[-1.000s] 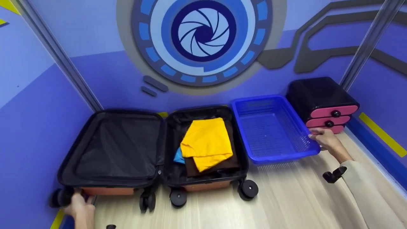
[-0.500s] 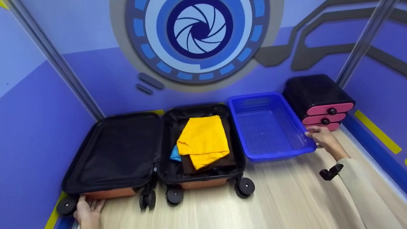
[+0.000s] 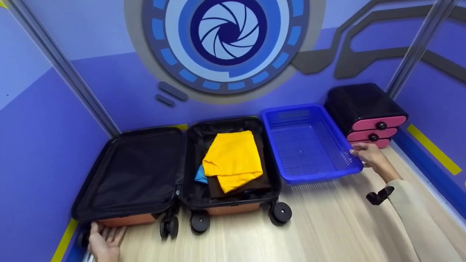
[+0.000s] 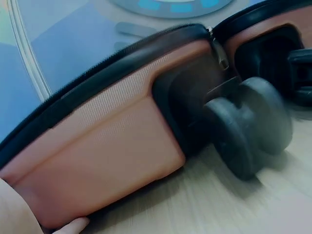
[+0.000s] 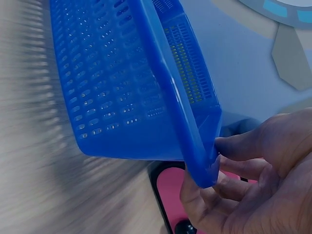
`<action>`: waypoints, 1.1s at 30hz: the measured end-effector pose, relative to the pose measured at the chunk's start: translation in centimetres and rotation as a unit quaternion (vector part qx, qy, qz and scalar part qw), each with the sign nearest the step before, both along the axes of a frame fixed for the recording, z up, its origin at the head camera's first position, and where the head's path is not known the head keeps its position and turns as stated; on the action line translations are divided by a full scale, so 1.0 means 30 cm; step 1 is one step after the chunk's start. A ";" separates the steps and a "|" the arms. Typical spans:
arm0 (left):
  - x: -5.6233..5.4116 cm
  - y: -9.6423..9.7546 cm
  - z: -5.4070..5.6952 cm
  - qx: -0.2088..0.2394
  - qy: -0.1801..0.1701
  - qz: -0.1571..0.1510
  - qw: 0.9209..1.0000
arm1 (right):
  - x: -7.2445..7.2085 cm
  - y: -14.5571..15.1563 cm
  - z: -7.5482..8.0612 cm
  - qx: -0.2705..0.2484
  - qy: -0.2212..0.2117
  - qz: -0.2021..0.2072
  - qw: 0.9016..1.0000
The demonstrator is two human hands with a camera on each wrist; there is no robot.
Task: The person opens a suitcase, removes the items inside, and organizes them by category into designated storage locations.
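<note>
An opened suitcase (image 3: 136, 173) with black lining and an orange shell lies on the table. My left hand (image 3: 104, 245) is at the front-left corner of its left half, fingers spread and mostly straight. In the left wrist view, a fingertip (image 4: 73, 226) touches the shell's (image 4: 112, 156) lower edge. Folded yellow clothing (image 3: 235, 156) lies over dark brown (image 3: 218, 191) and blue cloth (image 3: 201, 175) in the right half. My right hand (image 3: 371, 156) pinches the rim of a blue plastic basket (image 3: 287, 179), thumb inside and fingers outside. No contents show in the basket.
A black drawer box (image 3: 366, 102) with pink drawer fronts stands at the back right. Black suitcase wheels (image 3: 281, 214) stick out toward the front. A blue wall (image 3: 98, 83) closes off the back and sides. Pale wood tabletop (image 3: 320, 225) spreads in front.
The suitcase's left half has shifted and its outer front corner sits slightly lower. My left hand has moved right along its front edge, fingers spreading. The right hand keeps its hold on the basket.
</note>
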State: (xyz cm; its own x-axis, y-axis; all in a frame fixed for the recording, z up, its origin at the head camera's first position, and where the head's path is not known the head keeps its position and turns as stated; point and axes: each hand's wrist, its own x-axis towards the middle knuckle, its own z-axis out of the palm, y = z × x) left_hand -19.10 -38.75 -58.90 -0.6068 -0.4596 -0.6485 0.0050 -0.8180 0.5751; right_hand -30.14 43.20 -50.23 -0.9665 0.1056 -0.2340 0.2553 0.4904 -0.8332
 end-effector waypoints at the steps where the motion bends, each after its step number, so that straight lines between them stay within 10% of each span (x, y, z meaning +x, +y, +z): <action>1: 0.008 0.020 0.013 -0.017 0.000 0.007 1.000 | 0.002 0.000 0.002 0.003 0.002 0.000 1.000; 6: 0.050 0.106 0.034 -0.201 -0.051 0.049 0.977 | 0.004 -0.003 0.009 0.011 0.007 -0.001 1.000; 10: 0.072 0.164 0.036 -0.353 -0.066 0.088 0.929 | 0.000 -0.008 0.010 0.005 0.001 -0.001 1.000; 18: 0.044 0.297 0.136 -0.561 0.050 0.071 0.823 | -0.005 -0.023 0.019 0.066 0.078 -0.020 0.995; 25: -0.033 0.379 0.229 -0.641 0.113 -0.095 0.753 | 0.022 -0.113 0.051 0.182 0.187 -0.106 0.960; 29: -0.103 0.395 0.276 -0.648 0.128 -0.204 0.722 | 0.015 -0.202 0.095 0.089 0.215 -0.068 0.970; 33: -0.188 0.400 0.321 -0.607 0.125 -0.323 0.716 | -0.024 -0.317 0.140 -0.071 0.189 -0.007 0.979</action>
